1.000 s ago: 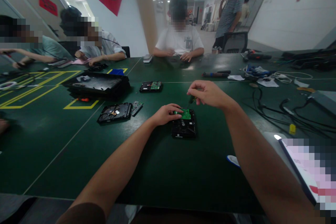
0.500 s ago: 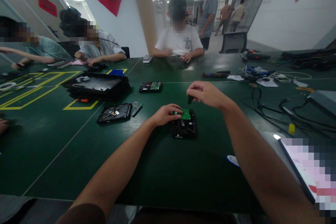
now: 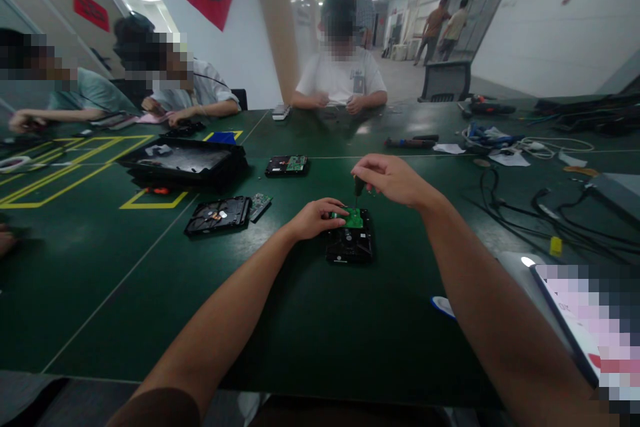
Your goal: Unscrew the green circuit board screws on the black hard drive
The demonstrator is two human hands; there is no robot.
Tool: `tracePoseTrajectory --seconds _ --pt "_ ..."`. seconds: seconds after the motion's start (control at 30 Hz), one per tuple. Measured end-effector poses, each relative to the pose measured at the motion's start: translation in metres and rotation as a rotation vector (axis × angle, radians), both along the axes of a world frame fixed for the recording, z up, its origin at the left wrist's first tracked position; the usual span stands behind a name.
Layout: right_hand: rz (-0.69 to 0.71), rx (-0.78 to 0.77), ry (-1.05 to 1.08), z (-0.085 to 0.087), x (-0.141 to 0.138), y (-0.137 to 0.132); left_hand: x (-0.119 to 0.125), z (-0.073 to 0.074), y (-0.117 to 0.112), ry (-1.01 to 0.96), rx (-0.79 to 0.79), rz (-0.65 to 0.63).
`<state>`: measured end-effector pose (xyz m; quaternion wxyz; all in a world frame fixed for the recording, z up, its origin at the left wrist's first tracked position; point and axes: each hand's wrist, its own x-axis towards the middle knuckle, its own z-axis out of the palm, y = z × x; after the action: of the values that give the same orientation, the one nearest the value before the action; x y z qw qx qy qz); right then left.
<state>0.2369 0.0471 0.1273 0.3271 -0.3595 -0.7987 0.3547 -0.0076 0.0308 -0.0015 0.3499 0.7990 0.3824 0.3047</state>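
A black hard drive (image 3: 350,243) lies on the green table (image 3: 300,320) in front of me, its green circuit board (image 3: 355,219) facing up at the far end. My left hand (image 3: 316,217) rests on the drive's far left corner, fingers curled against the board. My right hand (image 3: 393,179) hovers just above and behind the drive, fingers pinched round the dark handle of a small screwdriver (image 3: 358,188) that points down at the board.
To the left lie an opened drive (image 3: 219,213) with a loose board (image 3: 261,205), another drive (image 3: 287,165) and a stack of black trays (image 3: 185,161). Black cables (image 3: 530,203) spread on the right, a tablet (image 3: 585,317) at near right. Three people sit across the table.
My right hand shifted slightly left and the screwdriver now stands more upright over the board. A person in the background walked from right to left behind the seated one.
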Motion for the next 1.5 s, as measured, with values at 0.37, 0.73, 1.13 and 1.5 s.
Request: tracePoseTrajectory --seconds 0.37,0.73,1.13,1.5 --pt "0.066 -0.13 0.034 0.0013 -0.0032 -0.0022 -0.0008 0.0017 -0.0002 0.006 0.003 -0.008" --pt "-0.05 -0.014 0.019 -0.0011 -0.0002 -0.0008 -0.0007 0.0001 -0.0004 -0.011 -0.015 0.005" --pt "-0.011 -0.016 -0.02 0.0024 0.0028 -0.0007 0.0007 0.0021 -0.0006 0.006 0.002 0.003" --pt "0.031 -0.128 0.052 0.0013 0.0028 0.0002 -0.0005 -0.0015 0.0014 0.014 0.008 0.005"
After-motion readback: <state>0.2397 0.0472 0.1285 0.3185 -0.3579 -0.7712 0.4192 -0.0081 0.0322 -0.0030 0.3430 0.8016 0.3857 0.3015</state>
